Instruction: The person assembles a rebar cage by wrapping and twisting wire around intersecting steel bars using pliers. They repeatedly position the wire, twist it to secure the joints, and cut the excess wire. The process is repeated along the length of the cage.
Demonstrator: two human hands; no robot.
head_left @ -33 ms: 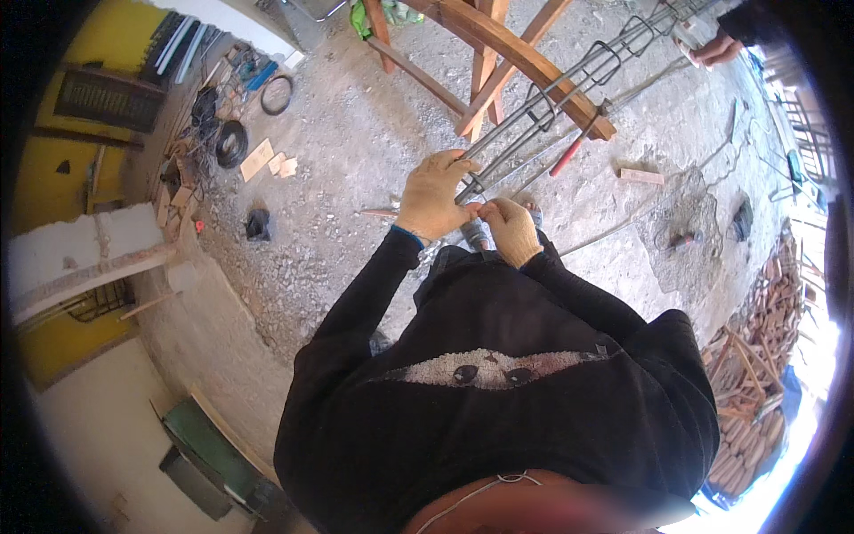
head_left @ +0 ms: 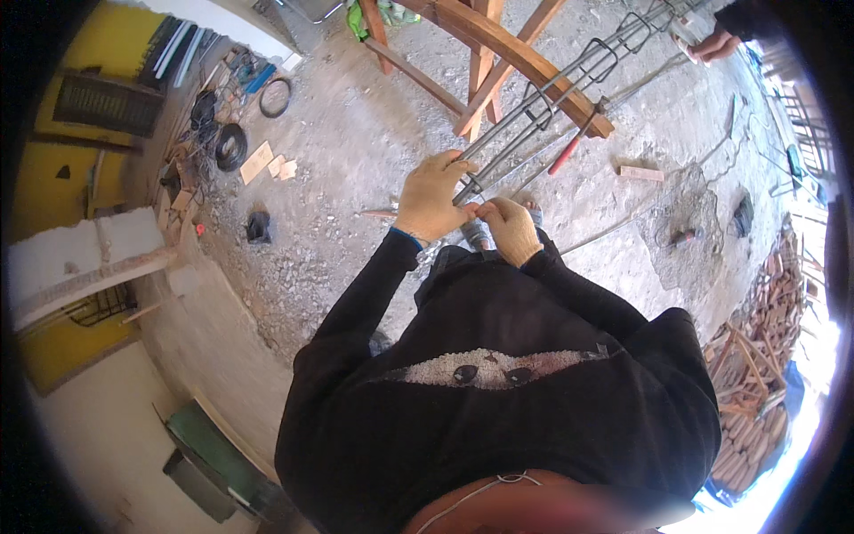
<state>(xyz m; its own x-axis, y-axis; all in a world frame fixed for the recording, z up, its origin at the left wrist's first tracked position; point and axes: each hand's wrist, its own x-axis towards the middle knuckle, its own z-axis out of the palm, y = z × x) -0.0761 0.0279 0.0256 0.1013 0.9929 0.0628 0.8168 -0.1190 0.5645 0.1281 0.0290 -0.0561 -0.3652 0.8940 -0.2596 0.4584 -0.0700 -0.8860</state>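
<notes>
Trestle [head_left: 483, 71]: the way ahead is crossed by its wooden beam [head_left: 530, 64].
Red-handled tool [head_left: 564, 157]: seen beside the trestle's right end.
Rebar cage [head_left: 539, 117]: laid across the trestle, long axis slanted away to the far right.
Left grip [head_left: 433, 194]: closed around the cage's end, this side of the trestle.
Right grip [head_left: 513, 231]: fingertips pressed together there; what is pinched cannot be told.

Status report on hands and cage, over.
Left hand gripping end of cage; right hand alongside, grip unclear. Cage crosses wooden beam. Red handle nearby, clear of hands.
</notes>
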